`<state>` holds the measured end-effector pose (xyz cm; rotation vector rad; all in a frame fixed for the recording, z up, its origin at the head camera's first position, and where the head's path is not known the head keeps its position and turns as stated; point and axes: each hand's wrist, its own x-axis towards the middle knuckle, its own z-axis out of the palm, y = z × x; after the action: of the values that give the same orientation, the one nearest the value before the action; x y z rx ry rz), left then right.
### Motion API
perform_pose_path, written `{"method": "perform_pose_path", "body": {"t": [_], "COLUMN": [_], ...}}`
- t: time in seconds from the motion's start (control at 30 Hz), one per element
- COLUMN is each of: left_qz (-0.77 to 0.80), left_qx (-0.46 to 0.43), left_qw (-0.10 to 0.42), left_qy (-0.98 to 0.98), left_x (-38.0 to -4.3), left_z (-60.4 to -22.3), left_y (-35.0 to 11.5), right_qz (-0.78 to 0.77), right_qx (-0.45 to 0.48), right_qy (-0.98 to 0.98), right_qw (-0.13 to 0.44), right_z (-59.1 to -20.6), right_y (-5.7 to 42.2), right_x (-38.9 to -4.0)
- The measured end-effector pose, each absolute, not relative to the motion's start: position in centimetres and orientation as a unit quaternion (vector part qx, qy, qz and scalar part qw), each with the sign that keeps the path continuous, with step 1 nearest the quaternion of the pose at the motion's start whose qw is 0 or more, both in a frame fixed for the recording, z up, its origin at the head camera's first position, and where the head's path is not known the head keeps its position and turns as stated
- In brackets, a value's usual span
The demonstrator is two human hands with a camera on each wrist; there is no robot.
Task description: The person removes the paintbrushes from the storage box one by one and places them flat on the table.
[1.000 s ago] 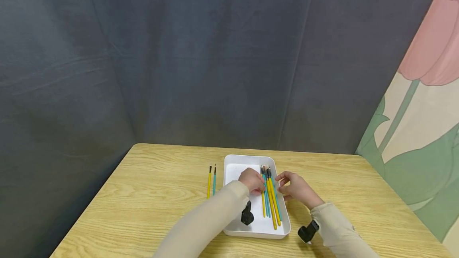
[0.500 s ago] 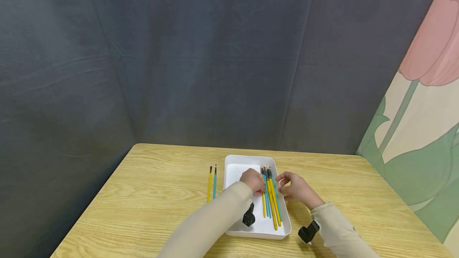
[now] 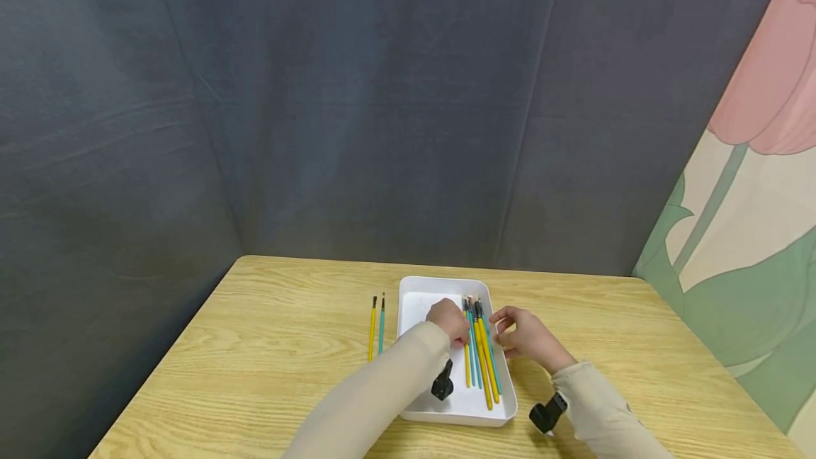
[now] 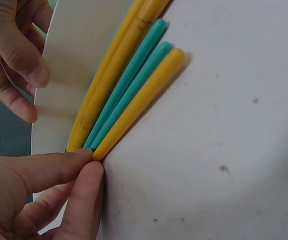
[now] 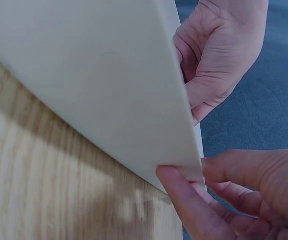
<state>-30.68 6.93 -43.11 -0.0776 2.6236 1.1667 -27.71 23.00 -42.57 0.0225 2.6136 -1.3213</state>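
My left hand (image 3: 448,321) reaches inside a white tray (image 3: 459,418). In the left wrist view, its thumb and a finger pinch the narrow end of a yellow-handled paintbrush (image 4: 140,105). Two teal-handled paintbrushes (image 4: 125,85) lie right beside it, and thicker yellow paintbrushes (image 4: 115,67) rest along the tray's wall. My fingertips hide the bristles there. My right hand (image 3: 529,335) holds the tray's right rim, one finger against the outer wall (image 5: 99,90) and another digit at the edge.
Left of the tray, a yellow paintbrush (image 3: 372,328) and a teal paintbrush (image 3: 382,324) lie side by side on the wooden table (image 3: 274,346), partly covered by my left sleeve. A dark curtain (image 3: 382,126) hangs behind, and a painted wall (image 3: 758,232) stands on the right.
My left hand has shifted very slightly left, and the leftmost yellow paintbrush has moved a little with it. My right hand stays at the tray's rim.
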Motion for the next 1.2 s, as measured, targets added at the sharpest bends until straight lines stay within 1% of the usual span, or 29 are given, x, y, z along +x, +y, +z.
{"method": "perform_pose_path", "body": {"t": [0.27,0.5,0.77,1.0,1.2], "left_qz": [0.372,0.367,0.328,0.323,0.315], "left_qx": [-0.037,-0.036,0.001,0.000,0.000], "left_qw": [0.140,0.152,0.140,0.132,0.137], "left_qy": [0.917,0.917,0.934,0.937,0.939], "left_x": [-30.9,-31.5,-31.1,-30.6,-30.6], "left_z": [-42.7,-43.1,-42.7,-42.2,-42.1], "left_y": [6.8,6.9,7.0,7.0,6.8], "right_qz": [-0.442,-0.439,-0.444,-0.445,-0.447], "right_qx": [0.006,0.008,0.010,0.014,0.019], "right_qy": [0.891,0.892,0.889,0.888,0.887], "right_qw": [0.105,0.108,0.111,0.113,0.114], "right_z": [-42.5,-42.3,-42.4,-42.3,-42.4], "right_y": [22.9,22.9,22.9,22.8,22.8], "right_x": [-27.8,-27.8,-27.8,-27.7,-27.7]}}
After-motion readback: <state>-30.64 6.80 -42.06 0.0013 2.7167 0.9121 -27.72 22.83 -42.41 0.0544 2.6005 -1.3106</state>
